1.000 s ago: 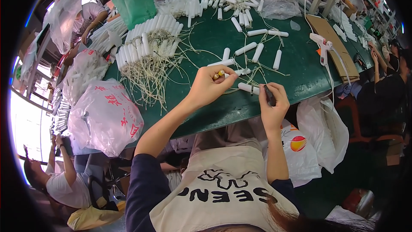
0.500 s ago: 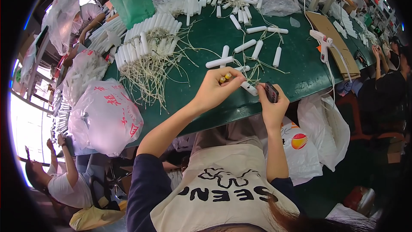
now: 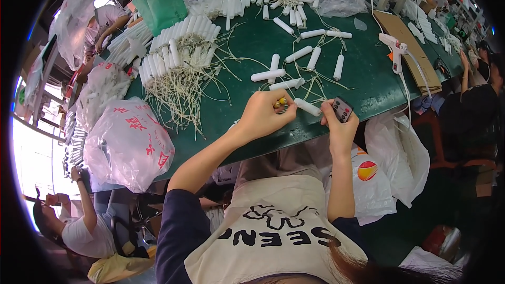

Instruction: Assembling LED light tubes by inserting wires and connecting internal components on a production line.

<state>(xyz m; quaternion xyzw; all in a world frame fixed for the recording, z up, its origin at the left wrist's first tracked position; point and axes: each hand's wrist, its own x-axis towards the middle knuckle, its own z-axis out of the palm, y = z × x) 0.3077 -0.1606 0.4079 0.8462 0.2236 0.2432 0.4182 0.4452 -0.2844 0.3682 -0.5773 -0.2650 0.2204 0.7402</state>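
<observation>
Our left hand (image 3: 261, 117) pinches the end of one white tube (image 3: 307, 107), long axis running right and slightly toward us, lying on the green tabletop (image 3: 368, 81) between our hands. Our right hand (image 3: 339, 129) grips one small dark remote (image 3: 342, 109). Since a second ago, both hands barely shifted. Seven loose tubes lie just beyond.

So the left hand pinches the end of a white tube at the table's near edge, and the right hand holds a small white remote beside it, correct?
Not quite. The head view shows the remote in the right hand is black, not white. The rest stands: the left hand pinches the end of a white tube at the near edge of the green table.
</observation>
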